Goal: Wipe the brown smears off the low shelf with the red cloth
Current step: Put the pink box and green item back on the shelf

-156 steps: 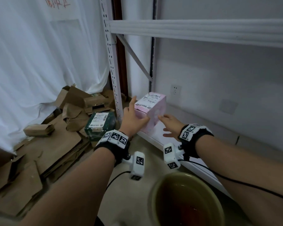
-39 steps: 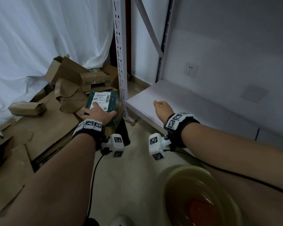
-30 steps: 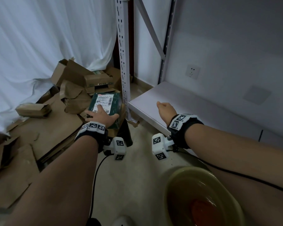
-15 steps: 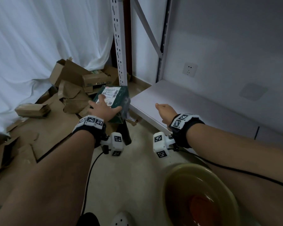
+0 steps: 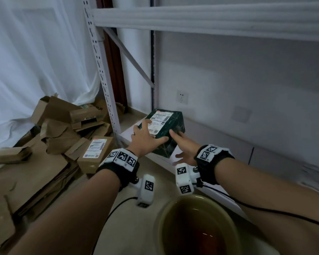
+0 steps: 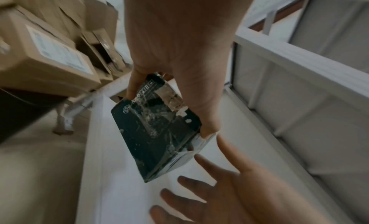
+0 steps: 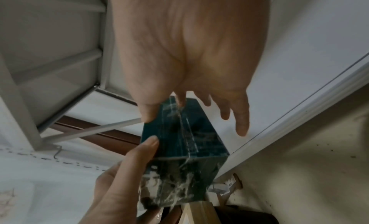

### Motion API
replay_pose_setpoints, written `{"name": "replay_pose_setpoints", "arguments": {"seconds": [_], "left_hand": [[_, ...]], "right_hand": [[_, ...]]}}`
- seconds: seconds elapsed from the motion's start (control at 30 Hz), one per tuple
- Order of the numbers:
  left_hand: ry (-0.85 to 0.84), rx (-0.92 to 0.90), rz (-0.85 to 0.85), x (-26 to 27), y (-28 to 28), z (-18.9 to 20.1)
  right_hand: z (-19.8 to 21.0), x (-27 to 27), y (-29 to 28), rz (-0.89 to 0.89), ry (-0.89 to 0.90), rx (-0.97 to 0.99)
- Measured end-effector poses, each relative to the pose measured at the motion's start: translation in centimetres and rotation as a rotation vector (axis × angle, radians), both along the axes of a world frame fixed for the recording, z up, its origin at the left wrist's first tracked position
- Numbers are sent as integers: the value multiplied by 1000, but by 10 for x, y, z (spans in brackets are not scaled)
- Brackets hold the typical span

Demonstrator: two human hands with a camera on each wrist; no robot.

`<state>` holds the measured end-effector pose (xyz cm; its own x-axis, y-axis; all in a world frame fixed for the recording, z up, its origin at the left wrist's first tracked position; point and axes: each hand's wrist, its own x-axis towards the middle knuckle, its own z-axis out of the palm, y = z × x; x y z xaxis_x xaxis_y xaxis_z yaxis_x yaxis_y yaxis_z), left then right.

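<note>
Printed labels on green box [image 5: 164, 128] and cardboard box [image 5: 95, 153], text illegible

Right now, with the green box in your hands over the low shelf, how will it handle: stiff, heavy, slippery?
Likely stiff: the green box keeps sharp edges under the left hand. Probably light, since that hand's thumb and fingers carry it while the right hand only touches one side. Possibly slick: glossy tape crosses its faces.
</note>
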<state>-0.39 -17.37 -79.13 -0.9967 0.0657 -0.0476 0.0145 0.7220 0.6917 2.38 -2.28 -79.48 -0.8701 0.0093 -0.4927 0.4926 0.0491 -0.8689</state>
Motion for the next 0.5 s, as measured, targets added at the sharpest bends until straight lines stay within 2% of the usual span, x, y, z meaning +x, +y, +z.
{"name": "replay_pose_setpoints", "arguments": {"seconds": [0.2, 0.37, 0.5], "left_hand": [[-9, 1, -124, 14, 57, 12], [-9, -22, -475, 23, 101, 13], [-35, -79, -596, 26, 127, -3]], "right_hand": [[5, 18, 50, -118, 73, -143], [-9, 34, 102, -358, 58, -132], [-41, 59, 151, -444, -32, -99]]}}
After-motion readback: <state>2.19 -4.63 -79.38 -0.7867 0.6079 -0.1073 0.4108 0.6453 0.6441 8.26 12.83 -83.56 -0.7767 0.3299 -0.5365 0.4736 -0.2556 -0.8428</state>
